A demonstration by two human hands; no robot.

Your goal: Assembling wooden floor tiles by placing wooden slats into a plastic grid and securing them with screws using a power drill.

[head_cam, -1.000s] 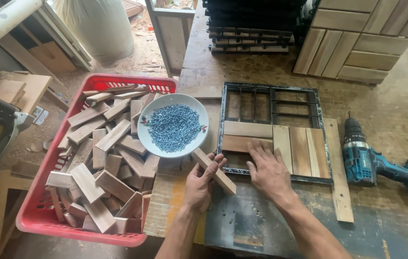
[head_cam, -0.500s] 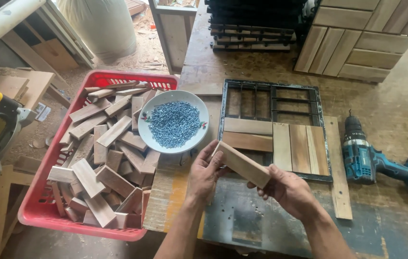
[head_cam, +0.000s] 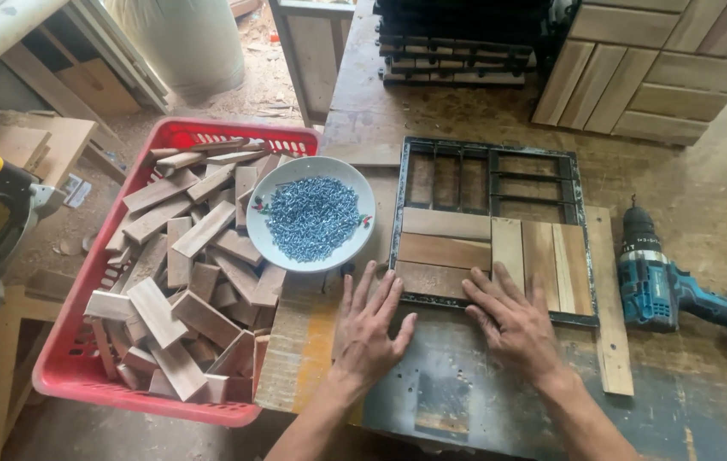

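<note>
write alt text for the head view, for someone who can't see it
Two bare hands, left hand and right hand, press flat on wood slats in a black frame on a workbench. A bowl of screws and red crate of wood blocks sit left, a teal drill right.

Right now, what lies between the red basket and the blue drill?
In the head view, between the basket and the drill sit the bowl of screws and the black frame with wood slats; both hands rest at its near edge.
</note>
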